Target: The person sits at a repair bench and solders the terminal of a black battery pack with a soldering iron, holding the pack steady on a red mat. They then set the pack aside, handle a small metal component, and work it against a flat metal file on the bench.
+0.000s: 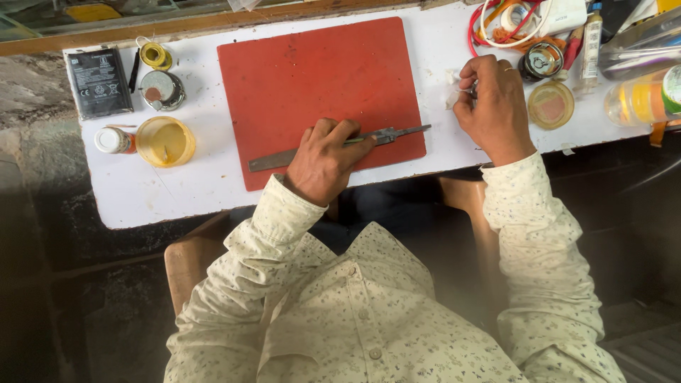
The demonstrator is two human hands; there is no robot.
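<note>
My left hand (323, 159) rests on a long grey metal tool, like tweezers or a file (397, 132), that lies across the lower part of a red mat (312, 71) on the white worktop (156, 191). My fingers press on its middle. My right hand (493, 99) is off the mat's right edge, fingers pinched on a small white scrap, perhaps cotton or tissue (454, 96). Both arms wear a pale patterned shirt.
Left of the mat lie a black phone battery (99, 81), a yellow solder spool (154, 54), a round tin (163, 90), a small bottle (113, 140) and a yellow tub (165, 142). At right are wires (496, 21), a round tin (543, 60), an amber lid (551, 105) and bottles (642, 96).
</note>
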